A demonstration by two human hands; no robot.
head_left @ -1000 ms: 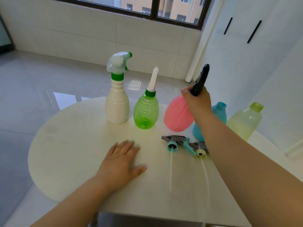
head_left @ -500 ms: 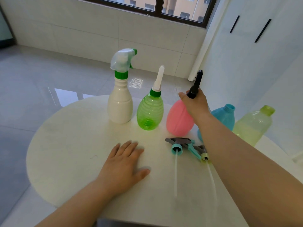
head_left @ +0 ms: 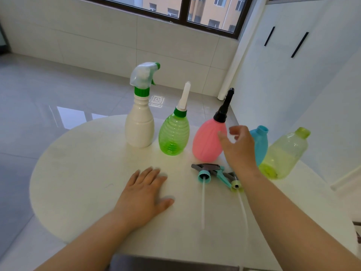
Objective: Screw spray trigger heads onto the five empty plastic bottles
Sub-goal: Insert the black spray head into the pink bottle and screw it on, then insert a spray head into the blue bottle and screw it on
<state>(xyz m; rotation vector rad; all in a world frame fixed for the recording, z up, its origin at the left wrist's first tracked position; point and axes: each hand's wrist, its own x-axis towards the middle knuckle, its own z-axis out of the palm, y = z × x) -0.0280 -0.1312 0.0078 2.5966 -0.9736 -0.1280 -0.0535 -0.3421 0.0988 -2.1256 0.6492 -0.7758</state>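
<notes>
My right hand [head_left: 237,147] hovers open, fingers loose, beside the pink oval plastic bottle [head_left: 207,141] with black nozzle head [head_left: 224,106]. Left hand [head_left: 144,194] lies flat, empty, on the round white worktop [head_left: 78,173].

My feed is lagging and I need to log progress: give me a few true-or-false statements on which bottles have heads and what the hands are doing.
1. The white bottle carries a trigger head. True.
2. The blue bottle is capped. False: its neck is open, with no head on it.
3. The right hand grips the pink bottle. False: it is open beside the bottle, holding nothing.
4. Two loose trigger heads lie on the table. True.
5. The left hand rests flat on the table. True.
6. The yellow-green bottle has a black nozzle. False: it has no head; the black nozzle is on the pink bottle.
</notes>
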